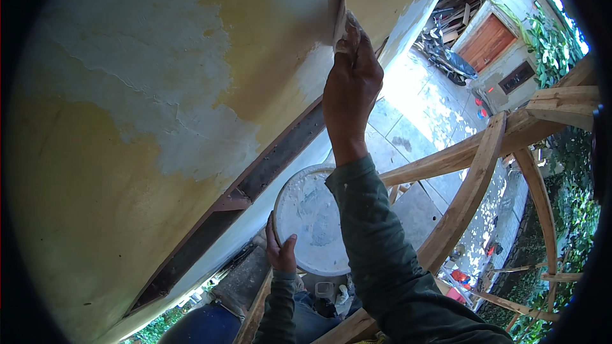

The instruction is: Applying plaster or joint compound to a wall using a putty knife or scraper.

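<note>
My right hand (350, 86), in a green sleeve, is closed on a flat putty knife (336, 16), its blade on the patchy yellow-and-white painted surface (271, 57) overhead. Pale filler-like patches (156, 102) cover parts of that surface. Below it, my left hand (280, 248) grips the left rim of a round pale tray (309, 213), smeared with whitish material.
Wooden scaffold beams (472, 178) cross the right side, high over a paved yard (405, 121). A dark recessed strip (274, 156) runs diagonally along the painted surface. Beyond are a parked motorbike (446, 60), a wooden door (488, 41), plants (548, 57) and a blue barrel (197, 325).
</note>
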